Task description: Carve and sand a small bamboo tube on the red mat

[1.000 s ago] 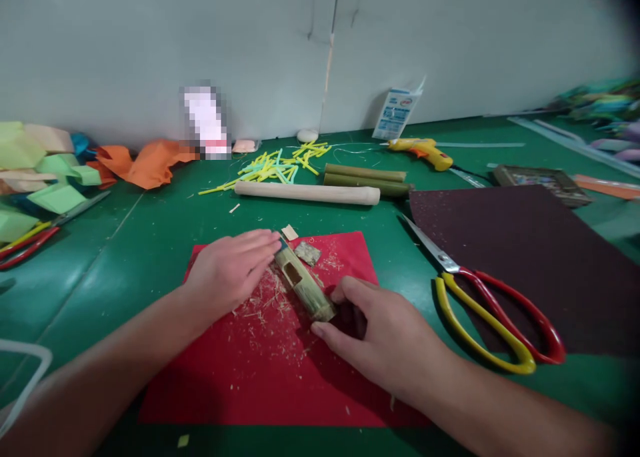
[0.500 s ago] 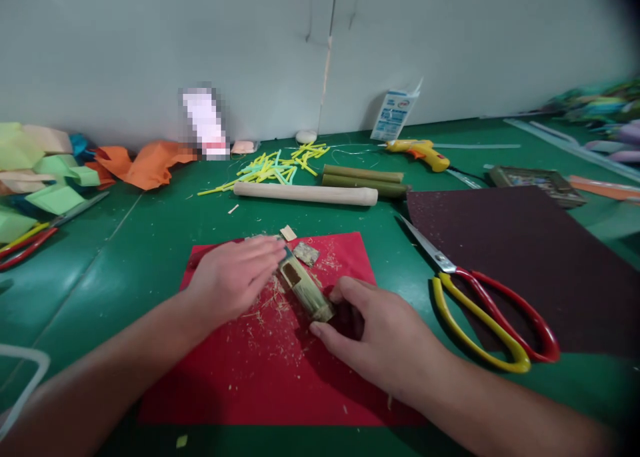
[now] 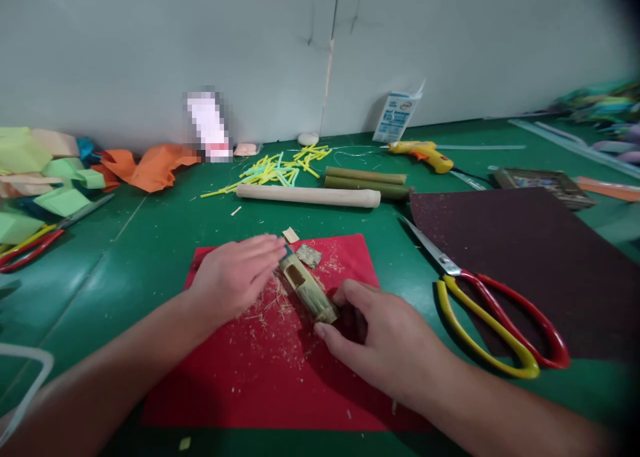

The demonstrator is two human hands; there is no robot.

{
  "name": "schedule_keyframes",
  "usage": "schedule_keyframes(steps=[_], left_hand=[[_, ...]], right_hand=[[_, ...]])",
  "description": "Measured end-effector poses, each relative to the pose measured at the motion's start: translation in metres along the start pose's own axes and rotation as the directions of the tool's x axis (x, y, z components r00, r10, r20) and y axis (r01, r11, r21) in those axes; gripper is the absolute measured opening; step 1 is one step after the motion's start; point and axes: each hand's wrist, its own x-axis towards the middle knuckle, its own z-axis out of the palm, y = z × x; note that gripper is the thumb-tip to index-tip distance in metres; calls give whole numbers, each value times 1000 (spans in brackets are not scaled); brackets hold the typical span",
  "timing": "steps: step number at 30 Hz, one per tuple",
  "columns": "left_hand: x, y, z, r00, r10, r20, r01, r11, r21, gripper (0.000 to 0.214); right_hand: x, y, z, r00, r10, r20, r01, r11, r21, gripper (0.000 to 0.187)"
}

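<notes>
A short bamboo tube with a rectangular opening cut in its upper side lies slanted over a red sheet. Its near end is pinched between the thumb and index finger of my right hand. My left hand reaches over the far end, fingers stretched out and side by side. Something dark blue shows by those fingertips; I cannot make out what it is. Close to the far end lie a speckled grey scrap and a small pale wood chip. Shavings are scattered over the sheet.
Large scissors rest at the right, partly on a dark sheet. A pale rod, green bamboo pieces, yellow strips and a yellow glue gun lie behind. Folded papers and more scissors are left.
The whole view has shifted slightly, so things appear a little further right and lower. Both hands keep nearly the same places at the bamboo tube.
</notes>
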Motion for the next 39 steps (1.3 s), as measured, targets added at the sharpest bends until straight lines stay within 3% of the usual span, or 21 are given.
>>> schedule_keyframes(steps=[5,8,12,15,19,23,26,30,34,37,39], left_hand=[[0,0,1,999,37,-10,-37,999,-11,30],[0,1,1,999,-11,-33,12,1000,18,28],[0,1,1,997,72,-6,-72,997,-19,29],[0,-1,1,1000,2,-23,-2,1000,8,28],[0,-3,2,999,46,-9,-46,999,-15,28],[-1,-3,1,1000,-23,-18,24,1000,17,29],[-2,-2,1,998,56,-1,-56,998,6,30],[-1,-2,1,1000,-12,-20,12,1000,20,29],[1,0,1,998,70,-3,-70,997,14,28],[1,1,1,1000,4,-22,-3,1000,26,28],[0,2,1,999,21,-26,-20,999,43,28]], right_hand=[[0,-2,0,1000,-4,0,4,1000,4,14],[0,-2,-1,1000,7,4,-7,1000,2,15],[0,-2,-1,1000,-3,-5,3,1000,9,13],[1,-2,-1,1000,15,-1,-15,1000,6,14],[2,-2,-1,1000,14,6,-14,1000,12,14],[1,-3,-1,1000,26,5,-27,999,18,15],[1,-3,-1,999,34,8,-35,999,22,15],[2,-2,0,998,57,2,-57,998,37,18],[1,0,2,999,47,-5,-47,998,41,18],[1,-1,2,998,63,-8,-62,997,39,20],[1,-1,2,998,67,-7,-67,997,37,19]])
